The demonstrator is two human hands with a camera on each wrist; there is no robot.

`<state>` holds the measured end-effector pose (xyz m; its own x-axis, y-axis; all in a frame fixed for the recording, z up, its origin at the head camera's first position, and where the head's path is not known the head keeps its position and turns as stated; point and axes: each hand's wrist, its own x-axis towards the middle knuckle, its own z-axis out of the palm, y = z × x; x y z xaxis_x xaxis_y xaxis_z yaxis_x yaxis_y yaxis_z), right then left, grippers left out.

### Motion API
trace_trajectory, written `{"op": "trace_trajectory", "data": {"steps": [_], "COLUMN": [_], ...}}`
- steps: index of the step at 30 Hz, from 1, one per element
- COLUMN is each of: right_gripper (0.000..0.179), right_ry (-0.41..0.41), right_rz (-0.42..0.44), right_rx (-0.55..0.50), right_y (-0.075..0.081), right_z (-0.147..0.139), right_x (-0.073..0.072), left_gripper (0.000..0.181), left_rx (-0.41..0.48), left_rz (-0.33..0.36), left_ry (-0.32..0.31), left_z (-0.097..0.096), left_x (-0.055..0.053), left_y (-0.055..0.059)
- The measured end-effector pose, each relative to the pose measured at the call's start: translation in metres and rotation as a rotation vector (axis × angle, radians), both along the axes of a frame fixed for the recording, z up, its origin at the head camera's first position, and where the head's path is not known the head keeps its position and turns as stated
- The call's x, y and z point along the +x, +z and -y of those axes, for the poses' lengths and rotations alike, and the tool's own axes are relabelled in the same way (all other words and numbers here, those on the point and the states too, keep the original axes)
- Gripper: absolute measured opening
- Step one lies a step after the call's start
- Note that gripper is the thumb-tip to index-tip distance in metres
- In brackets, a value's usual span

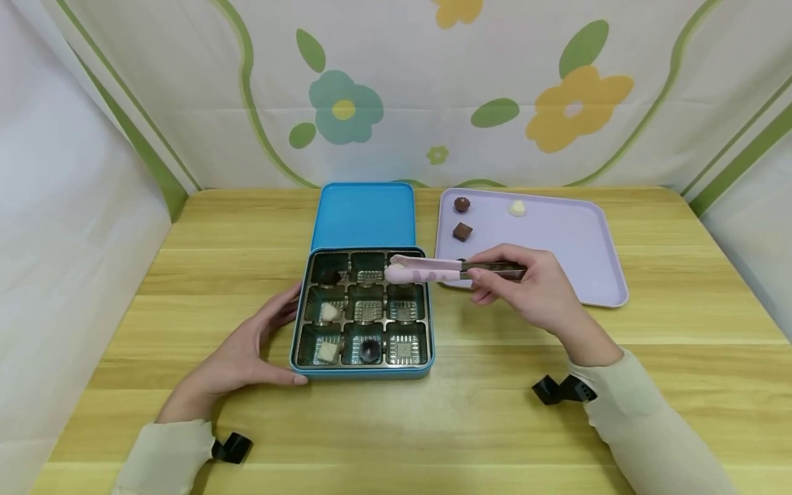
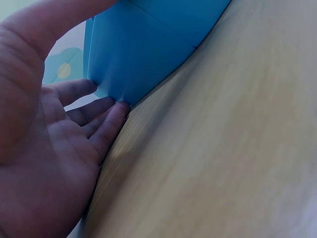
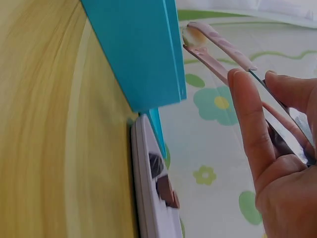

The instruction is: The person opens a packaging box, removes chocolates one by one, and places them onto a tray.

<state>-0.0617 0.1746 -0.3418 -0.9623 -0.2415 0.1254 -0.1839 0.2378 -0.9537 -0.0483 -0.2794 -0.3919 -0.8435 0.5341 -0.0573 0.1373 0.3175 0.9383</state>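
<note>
My right hand holds tongs with pale pink tips and metal arms. The tips pinch a pale round chocolate, above the far right compartment of a blue tin. Against the tin's left side rest the fingers of my left hand, its thumb lying at the near left corner. A gold divided insert fills the tin. Its left column holds a dark chocolate, a white one and a square white one; a dark round chocolate sits in the near middle compartment.
The tin's blue lid extends behind it. To the right lies a lilac tray with a round brown chocolate, a square brown one, a white one and a dark one. A flowered cloth hangs behind the table.
</note>
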Motion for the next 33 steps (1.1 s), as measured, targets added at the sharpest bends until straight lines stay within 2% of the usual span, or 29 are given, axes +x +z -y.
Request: {"op": "trace_trajectory", "data": {"steps": [8, 15, 19, 26, 30, 33], "right_gripper": [0.021, 0.022, 0.019, 0.013, 0.011, 0.013], "right_ry": [-0.098, -0.181, -0.272, -0.448, -0.516, -0.560], "right_rz": [0.012, 0.068, 0.115, 0.142, 0.202, 0.264], "right_rx": [-0.029, -0.162, -0.236, -0.332, -0.299, -0.214], "right_y": [-0.009, -0.027, -0.034, -0.041, -0.042, -0.042], "right_z": [-0.033, -0.070, -0.097, -0.135, -0.142, -0.141], "right_x": [0.009, 0.009, 0.013, 0.020, 0.019, 0.016], "left_gripper": [0.133, 0.134, 0.133, 0.134, 0.134, 0.133], "left_rx": [0.005, -0.008, 0.004, 0.010, 0.017, 0.014], "left_rz": [0.000, -0.018, -0.009, -0.007, -0.005, 0.001], "left_ry": [-0.010, 0.013, 0.008, 0.005, -0.001, 0.001], "left_z": [-0.002, 0.002, 0.001, 0.000, 0.000, 0.000], "left_x": [-0.003, 0.000, 0.000, 0.000, 0.000, -0.001], "left_y": [-0.003, -0.004, -0.003, -0.003, -0.002, -0.002]}}
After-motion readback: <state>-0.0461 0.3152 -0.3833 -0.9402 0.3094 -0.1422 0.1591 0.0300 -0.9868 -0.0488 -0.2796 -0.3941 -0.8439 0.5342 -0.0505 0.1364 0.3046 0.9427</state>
